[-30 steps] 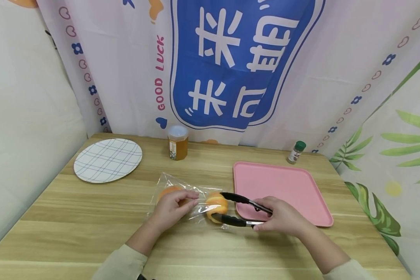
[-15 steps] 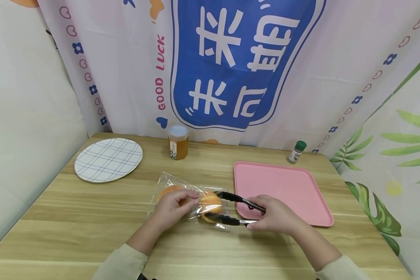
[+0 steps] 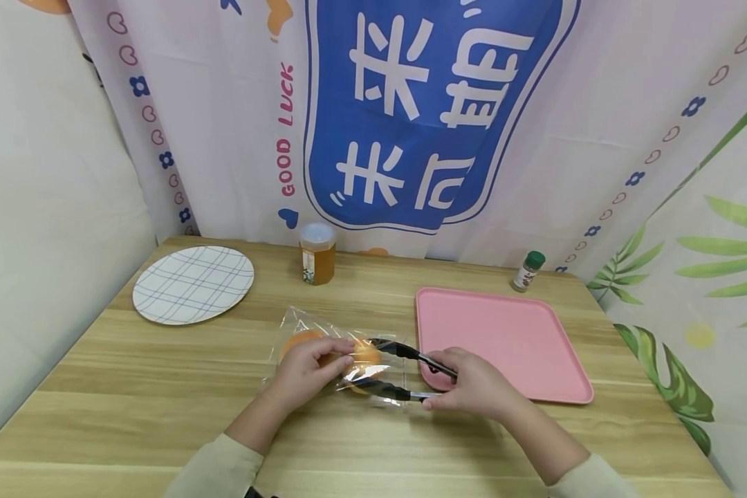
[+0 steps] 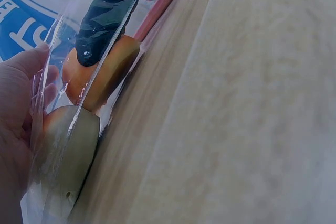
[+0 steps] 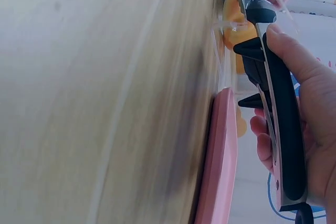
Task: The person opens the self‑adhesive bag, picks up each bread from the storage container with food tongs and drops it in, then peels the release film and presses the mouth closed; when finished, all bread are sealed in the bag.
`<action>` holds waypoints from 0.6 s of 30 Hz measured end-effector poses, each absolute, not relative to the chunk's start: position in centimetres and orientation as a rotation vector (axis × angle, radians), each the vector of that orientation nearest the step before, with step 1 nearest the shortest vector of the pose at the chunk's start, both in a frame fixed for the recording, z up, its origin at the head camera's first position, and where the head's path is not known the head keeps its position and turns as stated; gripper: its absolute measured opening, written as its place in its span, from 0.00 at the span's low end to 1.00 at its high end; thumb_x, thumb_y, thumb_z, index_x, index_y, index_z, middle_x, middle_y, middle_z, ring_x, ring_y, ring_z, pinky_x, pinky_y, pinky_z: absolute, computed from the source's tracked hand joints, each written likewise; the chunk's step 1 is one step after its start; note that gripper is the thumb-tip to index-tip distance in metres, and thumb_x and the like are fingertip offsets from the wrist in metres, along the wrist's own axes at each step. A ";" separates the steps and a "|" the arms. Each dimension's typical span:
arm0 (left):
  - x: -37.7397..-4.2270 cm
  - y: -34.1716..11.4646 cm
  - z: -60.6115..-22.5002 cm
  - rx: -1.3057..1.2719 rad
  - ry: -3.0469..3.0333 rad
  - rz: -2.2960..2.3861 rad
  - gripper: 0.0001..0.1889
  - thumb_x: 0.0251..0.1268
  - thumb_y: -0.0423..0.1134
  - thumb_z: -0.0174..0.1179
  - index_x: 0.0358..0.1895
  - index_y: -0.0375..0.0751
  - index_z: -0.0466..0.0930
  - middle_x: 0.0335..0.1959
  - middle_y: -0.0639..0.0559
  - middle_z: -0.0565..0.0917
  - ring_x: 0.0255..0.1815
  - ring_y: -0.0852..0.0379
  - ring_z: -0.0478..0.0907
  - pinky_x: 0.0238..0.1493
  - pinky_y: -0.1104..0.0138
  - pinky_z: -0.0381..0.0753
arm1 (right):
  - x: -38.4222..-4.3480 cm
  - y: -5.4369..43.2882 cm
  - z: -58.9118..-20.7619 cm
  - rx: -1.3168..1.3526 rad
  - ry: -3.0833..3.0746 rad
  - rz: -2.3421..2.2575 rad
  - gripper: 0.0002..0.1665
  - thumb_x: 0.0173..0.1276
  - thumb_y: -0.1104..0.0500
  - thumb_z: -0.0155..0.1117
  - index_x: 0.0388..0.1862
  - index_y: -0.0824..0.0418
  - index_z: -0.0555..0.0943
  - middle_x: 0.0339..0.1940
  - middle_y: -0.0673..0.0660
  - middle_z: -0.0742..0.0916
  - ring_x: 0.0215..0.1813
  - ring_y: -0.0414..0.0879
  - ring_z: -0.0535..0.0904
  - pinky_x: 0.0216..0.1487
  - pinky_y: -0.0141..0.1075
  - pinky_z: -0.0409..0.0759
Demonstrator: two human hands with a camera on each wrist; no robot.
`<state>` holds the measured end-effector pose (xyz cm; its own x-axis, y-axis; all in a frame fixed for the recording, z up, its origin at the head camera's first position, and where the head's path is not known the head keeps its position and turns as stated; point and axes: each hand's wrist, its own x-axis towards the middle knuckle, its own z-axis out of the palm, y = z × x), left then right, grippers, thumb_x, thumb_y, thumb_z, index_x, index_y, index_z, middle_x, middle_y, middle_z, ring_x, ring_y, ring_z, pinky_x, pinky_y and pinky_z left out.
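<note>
A clear bag (image 3: 324, 346) is laid flat on the table (image 3: 162, 387), and two orange buns are held inside it. One bun (image 3: 295, 340) is lodged at the closed far-left end; the other bun (image 3: 364, 354) is found nearer the bag's mouth, which is turned toward the tray (image 3: 504, 339). The black tips of the tongs (image 3: 404, 373) are pushed into the mouth, and the second bun is set between them; in the left wrist view a dark tip (image 4: 107, 14) is seen pressed on top of that bun (image 4: 102, 72).

The bag is pinned by the left hand (image 3: 308, 370), its fingers curled over the film just left of the gripped bun, so the plastic is pinched there. The tongs are gripped at their handles by the right hand (image 3: 473, 384), fingers wrapped round both arms; the bun is thus placed between the two hands, just beside the left fingertips and apart from the right hand.

The pink tray is left bare, just right of the bag. A checked plate (image 3: 193, 283) is set at the far left, a jar (image 3: 317, 254) of amber liquid behind the bag, and a small green-capped bottle (image 3: 528, 270) behind the tray.
</note>
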<state>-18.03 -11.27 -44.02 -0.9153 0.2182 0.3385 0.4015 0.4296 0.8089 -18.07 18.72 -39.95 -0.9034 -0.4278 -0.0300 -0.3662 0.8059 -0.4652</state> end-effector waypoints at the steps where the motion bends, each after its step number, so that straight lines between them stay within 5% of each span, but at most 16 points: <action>1: -18.0 -11.3 -44.0 -0.546 -2.497 -1.488 0.07 0.60 0.36 0.68 0.41 0.46 0.87 0.45 0.53 0.89 0.51 0.53 0.84 0.57 0.61 0.82 | -18.0 18.6 -40.0 -0.631 2.859 -0.697 0.47 0.44 0.39 0.81 0.62 0.56 0.79 0.47 0.47 0.84 0.49 0.42 0.79 0.54 0.44 0.80; 18: -18.1 -11.3 -44.1 -0.548 -2.499 -1.469 0.07 0.60 0.37 0.68 0.41 0.46 0.88 0.44 0.53 0.89 0.50 0.54 0.85 0.56 0.63 0.83 | -17.8 18.8 -39.7 -0.619 2.871 -0.600 0.52 0.44 0.36 0.80 0.66 0.57 0.75 0.52 0.50 0.83 0.51 0.45 0.79 0.54 0.47 0.80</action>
